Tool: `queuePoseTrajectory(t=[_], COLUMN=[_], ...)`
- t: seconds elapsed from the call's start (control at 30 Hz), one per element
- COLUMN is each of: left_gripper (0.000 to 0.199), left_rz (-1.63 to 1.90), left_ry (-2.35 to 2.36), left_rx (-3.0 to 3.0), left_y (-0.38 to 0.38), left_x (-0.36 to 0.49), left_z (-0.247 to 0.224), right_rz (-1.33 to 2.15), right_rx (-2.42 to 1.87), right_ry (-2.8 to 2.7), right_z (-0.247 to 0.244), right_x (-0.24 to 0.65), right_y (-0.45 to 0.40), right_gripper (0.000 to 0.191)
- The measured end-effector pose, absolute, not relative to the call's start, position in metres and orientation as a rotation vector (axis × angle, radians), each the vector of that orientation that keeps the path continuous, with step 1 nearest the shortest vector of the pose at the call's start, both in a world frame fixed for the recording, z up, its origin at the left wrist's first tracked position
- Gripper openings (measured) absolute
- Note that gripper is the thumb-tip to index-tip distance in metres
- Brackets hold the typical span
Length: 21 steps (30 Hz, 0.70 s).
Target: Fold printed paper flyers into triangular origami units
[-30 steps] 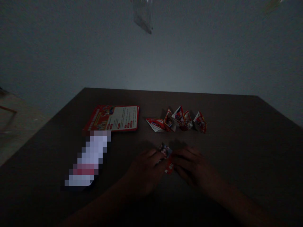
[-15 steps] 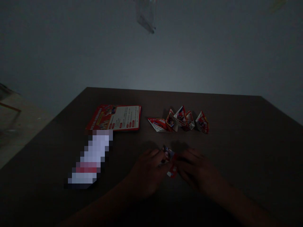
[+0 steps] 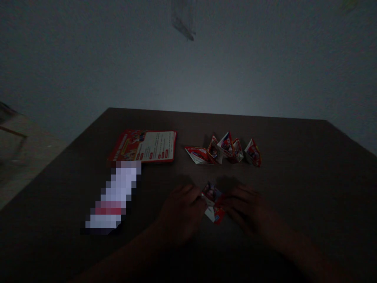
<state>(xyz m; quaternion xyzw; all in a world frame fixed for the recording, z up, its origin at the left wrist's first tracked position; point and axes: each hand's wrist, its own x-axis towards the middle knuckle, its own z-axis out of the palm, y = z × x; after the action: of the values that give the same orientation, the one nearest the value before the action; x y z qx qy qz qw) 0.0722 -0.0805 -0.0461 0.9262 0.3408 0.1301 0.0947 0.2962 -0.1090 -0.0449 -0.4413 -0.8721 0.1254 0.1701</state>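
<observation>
Because steadying from both sides seems needed, the small folded paper (image 3: 211,192) is pinched at opposite edges by the left hand (image 3: 183,209) and right hand (image 3: 246,206) over the worktop (image 3: 294,161), other folded pieces (image 3: 226,146) being set behind, presumably for clearance.

Folded paper (image 3: 212,199) partly hidden by fingers (image 3: 235,202), bright slab (image 3: 116,192) pixelated
</observation>
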Motion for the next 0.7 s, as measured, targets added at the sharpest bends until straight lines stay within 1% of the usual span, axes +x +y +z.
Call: queuePoseTrajectory(t=[0.17, 0.4, 0.7], left_gripper=[0.014, 0.019, 0.017], left_rz=[0.463, 0.356, 0.352], left_ry=[1.084, 1.075, 1.071], left_rx=[2.706, 2.627, 2.63], left_y=[-0.081, -0.08, -0.08], left_x=[0.073, 0.077, 0.077], left_z=[-0.048, -0.048, -0.045], right_rz=[0.366, 0.416, 0.43], right_rx=[-1.231, -1.241, -1.255], right_ry=[-2.431, -2.431, -2.395], right_z=[-0.049, -0.049, -0.055], right_x=[0.298, 0.289, 0.281], right_y=[-0.109, -0.105, -0.109], right_gripper=[0.016, 0.014, 0.013])
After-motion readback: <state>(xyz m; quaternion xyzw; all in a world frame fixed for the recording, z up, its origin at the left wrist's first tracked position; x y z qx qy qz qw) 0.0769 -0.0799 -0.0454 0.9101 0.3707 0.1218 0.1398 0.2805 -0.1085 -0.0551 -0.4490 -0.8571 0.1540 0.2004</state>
